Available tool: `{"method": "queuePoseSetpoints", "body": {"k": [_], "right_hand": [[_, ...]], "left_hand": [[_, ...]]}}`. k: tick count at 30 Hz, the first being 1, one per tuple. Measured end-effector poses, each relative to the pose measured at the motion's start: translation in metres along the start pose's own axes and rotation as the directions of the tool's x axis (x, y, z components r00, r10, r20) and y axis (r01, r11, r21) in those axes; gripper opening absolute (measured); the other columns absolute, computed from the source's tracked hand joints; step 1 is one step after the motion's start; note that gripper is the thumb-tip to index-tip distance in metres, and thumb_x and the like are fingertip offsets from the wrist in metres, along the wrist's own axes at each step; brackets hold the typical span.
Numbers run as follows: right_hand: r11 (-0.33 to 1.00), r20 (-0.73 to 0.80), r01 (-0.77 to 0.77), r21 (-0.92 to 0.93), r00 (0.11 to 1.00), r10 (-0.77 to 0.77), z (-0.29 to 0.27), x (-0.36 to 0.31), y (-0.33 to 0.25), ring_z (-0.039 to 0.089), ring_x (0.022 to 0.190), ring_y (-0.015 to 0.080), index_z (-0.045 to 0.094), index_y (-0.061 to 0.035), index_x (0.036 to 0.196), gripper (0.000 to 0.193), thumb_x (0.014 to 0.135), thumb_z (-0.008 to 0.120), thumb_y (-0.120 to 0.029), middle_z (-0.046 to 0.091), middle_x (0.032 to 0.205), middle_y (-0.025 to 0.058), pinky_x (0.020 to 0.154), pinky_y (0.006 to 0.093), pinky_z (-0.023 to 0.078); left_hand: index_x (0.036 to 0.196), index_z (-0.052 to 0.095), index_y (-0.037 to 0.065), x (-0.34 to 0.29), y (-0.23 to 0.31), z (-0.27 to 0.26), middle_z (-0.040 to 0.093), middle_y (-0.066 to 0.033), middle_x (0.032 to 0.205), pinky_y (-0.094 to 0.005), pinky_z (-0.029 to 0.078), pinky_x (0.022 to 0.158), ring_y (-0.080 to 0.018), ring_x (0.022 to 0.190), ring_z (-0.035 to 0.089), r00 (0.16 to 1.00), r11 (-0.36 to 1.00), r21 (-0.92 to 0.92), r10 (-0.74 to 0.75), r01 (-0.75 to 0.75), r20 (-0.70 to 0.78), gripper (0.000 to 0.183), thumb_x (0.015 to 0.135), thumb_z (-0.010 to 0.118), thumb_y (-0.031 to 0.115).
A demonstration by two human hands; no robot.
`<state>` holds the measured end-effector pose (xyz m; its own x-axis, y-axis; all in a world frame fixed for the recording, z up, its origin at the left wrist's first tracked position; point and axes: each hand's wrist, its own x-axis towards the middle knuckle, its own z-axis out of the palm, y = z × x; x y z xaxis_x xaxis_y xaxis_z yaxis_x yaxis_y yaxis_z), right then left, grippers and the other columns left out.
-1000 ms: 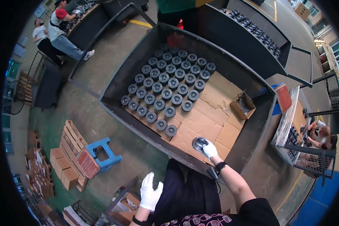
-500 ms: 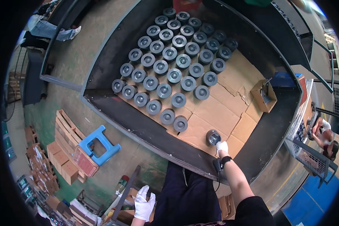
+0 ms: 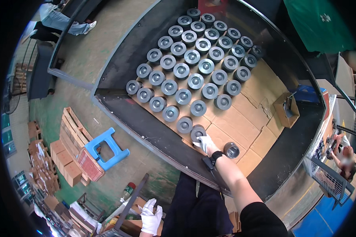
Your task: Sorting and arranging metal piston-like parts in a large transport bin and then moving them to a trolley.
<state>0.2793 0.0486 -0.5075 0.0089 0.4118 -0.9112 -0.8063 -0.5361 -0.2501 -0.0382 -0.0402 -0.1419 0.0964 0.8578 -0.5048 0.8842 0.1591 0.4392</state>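
Observation:
My right hand (image 3: pixel 204 143), in a white glove, reaches into the dark bin and closes on a grey metal piston (image 3: pixel 197 132) at the near end of the rows. Its fingers are on the piston's near side, partly hidden by the hand. Just right of my wrist is a separate piston (image 3: pixel 231 150), its hollow end showing. Several rows of similar pistons (image 3: pixel 195 81) stand with their round, dimpled faces up. My left hand (image 3: pixel 151 218), also gloved, is outside the bin near my leg, fingers loosely curled and apart, holding nothing I can see.
Brown cardboard (image 3: pixel 245 114) lines the bin floor. The bin's raised near rim (image 3: pixel 154 152) lies under my right arm. A small open carton (image 3: pixel 286 112) stands inside at the right. Outside are a blue stool (image 3: pixel 106 148), a wooden pallet (image 3: pixel 75 128) and a metal frame (image 3: pixel 132 201) beside my left hand.
My right hand has moved left from beside the separate piston to the piston at the row's near end, and grips it. The view has shifted slightly; my left hand stays about where it was.

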Motion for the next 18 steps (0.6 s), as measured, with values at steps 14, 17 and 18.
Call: {"method": "queuePoseSetpoints", "body": {"k": [14,17,18], "right_hand": [[0.909,0.415,0.318,-0.269,0.89,-0.189,-0.007,-0.366,-0.13,0.061,0.111,0.0243,0.037,-0.0047,0.147,0.062,0.088,0.055,-0.001,0.056,0.128,0.0115,0.091,0.0388,0.056],[0.663,0.559,0.607,-0.437,0.761,-0.329,-0.008,-0.463,-0.143,0.056,0.121,0.0236,0.033,-0.008,0.151,0.066,0.09,0.057,-0.008,0.051,0.14,0.0103,0.096,0.0367,0.052],[0.65,0.584,0.622,-0.436,0.745,-0.322,-0.011,-0.487,-0.141,0.056,0.121,0.0236,0.033,-0.008,0.151,0.066,0.09,0.057,-0.008,0.051,0.14,0.0103,0.096,0.0367,0.052]], "left_hand": [[0.121,0.062,0.0,-0.042,0.161,-0.015,0.064,-0.0203,0.12,-0.0394,0.048,0.099,-0.0341,0.112,0.062,0.976,0.941,-0.282,0.143,-0.186,-0.167,0.04,0.09,0.065,0.025],[0.128,0.06,0.004,-0.057,0.216,-0.037,0.062,-0.0167,0.127,-0.0375,0.046,0.101,-0.026,0.117,0.061,0.986,0.829,-0.533,0.139,-0.168,-0.094,0.042,0.092,0.065,0.025],[0.128,0.06,0.004,-0.063,0.235,-0.047,0.062,-0.0149,0.125,-0.0356,0.046,0.1,-0.0233,0.116,0.06,0.979,0.831,-0.519,0.182,-0.201,-0.087,0.037,0.097,0.058,0.025]]}}
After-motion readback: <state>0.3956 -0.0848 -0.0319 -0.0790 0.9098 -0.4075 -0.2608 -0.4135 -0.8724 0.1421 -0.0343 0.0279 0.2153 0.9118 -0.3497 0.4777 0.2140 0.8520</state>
